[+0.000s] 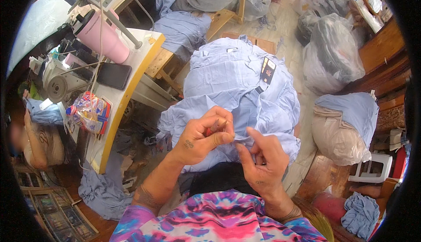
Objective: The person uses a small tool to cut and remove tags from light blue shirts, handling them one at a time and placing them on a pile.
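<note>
My left hand (199,139) is closed, with a small copper-coloured pointed tool (218,125), reddish lower down, tucked in its curled fingers. The tool's exact kind is hard to make out. Thumb and forefinger of that hand press together over the cloth; whatever lies in this pinch is too small to see. Close by on the right, my right hand (265,161) has its thumb and forefinger apart, the other fingers curled in. Below and beyond both hands spreads a big heap of light blue garments (215,77). A dark printed tag (267,70) lies on the heap.
On the left, a yellow-edged table (147,51) bears a pink tumbler (103,38), a phone (114,75) and a snack packet (90,112). Plastic-wrapped bundles (331,53) stand at right, near a white stool (372,167). Other people sit at far centre and left.
</note>
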A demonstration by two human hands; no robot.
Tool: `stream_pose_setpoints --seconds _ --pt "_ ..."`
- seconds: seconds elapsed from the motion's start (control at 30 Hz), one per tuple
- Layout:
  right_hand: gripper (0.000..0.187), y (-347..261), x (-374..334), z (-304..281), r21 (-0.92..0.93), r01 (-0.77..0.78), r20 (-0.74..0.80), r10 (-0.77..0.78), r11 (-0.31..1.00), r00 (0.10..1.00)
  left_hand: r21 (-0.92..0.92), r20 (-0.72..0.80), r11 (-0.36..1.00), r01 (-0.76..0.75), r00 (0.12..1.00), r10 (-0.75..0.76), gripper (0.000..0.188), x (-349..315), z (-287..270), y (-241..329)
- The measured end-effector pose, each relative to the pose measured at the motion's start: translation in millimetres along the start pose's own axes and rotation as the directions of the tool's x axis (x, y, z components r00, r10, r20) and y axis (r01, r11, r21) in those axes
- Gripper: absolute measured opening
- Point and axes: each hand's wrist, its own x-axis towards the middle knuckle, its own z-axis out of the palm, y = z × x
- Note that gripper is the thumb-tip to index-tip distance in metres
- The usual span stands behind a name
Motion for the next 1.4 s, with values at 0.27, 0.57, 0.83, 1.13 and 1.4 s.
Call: stream_pose_setpoints --seconds 0.27,0.57,0.83,1.13,1.4 --pt "0.016 36.3 -0.6 40.7 0.606 -0.228 0.105 0.208 0.762 0.972 0.036 -0.081 0.98 0.197 0.978 -0.193 0.014 5.0 -1.7 11.2" --pt "0.022 46.4 2.8 41.3 0.285 -0.022 -0.07 0.044 0.958 0.997 0.597 -0.149 0.797 0.095 0.989 -0.006 0.044 -26.5 26.9 41.3" --pt "0.028 48.2 4.6 46.2 0.255 0.119 -0.12 -0.09 0.96 0.989 0.62 -0.171 0.765 0.173 0.982 -0.083 0.045 -36.4 36.4 55.3" --pt "0.03 45.8 5.1 46.6 0.253 0.178 -0.114 -0.153 0.951 0.982 0.615 -0.186 0.771 0.166 0.981 -0.062 0.045 -41.1 36.4 54.4" --pt "0.029 44.1 3.9 47.4 0.276 0.18 -0.106 -0.156 0.944 0.982 0.591 -0.212 0.777 0.216 0.971 -0.109 0.044 -43.1 36.6 56.1"
